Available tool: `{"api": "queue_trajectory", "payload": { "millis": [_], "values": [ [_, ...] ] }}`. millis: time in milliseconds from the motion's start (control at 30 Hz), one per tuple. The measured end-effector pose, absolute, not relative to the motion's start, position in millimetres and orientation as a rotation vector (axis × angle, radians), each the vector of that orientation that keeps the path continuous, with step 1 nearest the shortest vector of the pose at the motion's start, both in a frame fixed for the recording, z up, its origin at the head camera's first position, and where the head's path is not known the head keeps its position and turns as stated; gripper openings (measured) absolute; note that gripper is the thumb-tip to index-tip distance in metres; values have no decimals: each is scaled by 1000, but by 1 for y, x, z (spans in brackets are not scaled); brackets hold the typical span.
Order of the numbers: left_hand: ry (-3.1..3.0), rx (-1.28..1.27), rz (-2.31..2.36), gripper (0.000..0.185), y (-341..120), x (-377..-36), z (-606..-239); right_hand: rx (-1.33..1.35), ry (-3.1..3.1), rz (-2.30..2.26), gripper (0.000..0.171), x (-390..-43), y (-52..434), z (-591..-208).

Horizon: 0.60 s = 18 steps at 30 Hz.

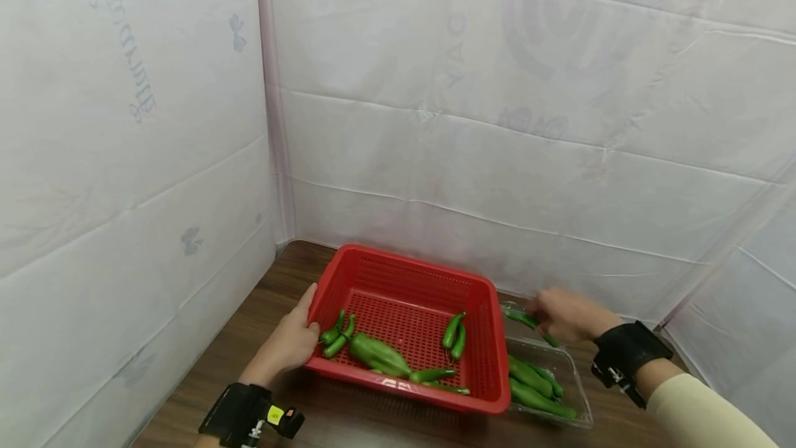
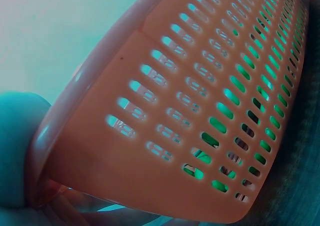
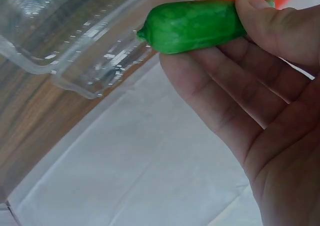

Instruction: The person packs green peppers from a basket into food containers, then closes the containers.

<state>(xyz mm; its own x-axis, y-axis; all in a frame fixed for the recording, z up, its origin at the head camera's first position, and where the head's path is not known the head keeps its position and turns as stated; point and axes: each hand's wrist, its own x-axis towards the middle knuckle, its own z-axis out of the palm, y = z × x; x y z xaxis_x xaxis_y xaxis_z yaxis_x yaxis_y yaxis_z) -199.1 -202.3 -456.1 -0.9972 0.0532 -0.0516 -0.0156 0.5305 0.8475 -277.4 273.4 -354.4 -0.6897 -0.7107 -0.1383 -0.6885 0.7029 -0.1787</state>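
Wooden table point(image 1: 261, 337): left hand point(image 1: 287, 346) grips red basket point(image 1: 479, 337) rim; right hand point(image 1: 569, 314), beside basket, pinches green pepper point(image 3: 192, 25).

Dark wooden table point(image 1: 292, 282); white creased sheeting point(image 1: 497, 123) walls all around.

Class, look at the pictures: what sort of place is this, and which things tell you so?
Probably a staged recording booth, not a kitchen: white sheeting walls in a wooden table, which bears only a red basket and a clear tray of green peppers.
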Motion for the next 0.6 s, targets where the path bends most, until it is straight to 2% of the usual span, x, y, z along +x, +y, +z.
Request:
{"api": "queue_trajectory", "payload": {
  "millis": [200, 600],
  "values": [
    [2691, 55, 1491, 73, -203, -199, -455, -1058, 2683, -196, 25, -272, 285, -370],
    [2684, 45, 1481, 73, -203, -200, -457, -1086, 2634, -271, 39, -274, 301, -393]
  ]
}}
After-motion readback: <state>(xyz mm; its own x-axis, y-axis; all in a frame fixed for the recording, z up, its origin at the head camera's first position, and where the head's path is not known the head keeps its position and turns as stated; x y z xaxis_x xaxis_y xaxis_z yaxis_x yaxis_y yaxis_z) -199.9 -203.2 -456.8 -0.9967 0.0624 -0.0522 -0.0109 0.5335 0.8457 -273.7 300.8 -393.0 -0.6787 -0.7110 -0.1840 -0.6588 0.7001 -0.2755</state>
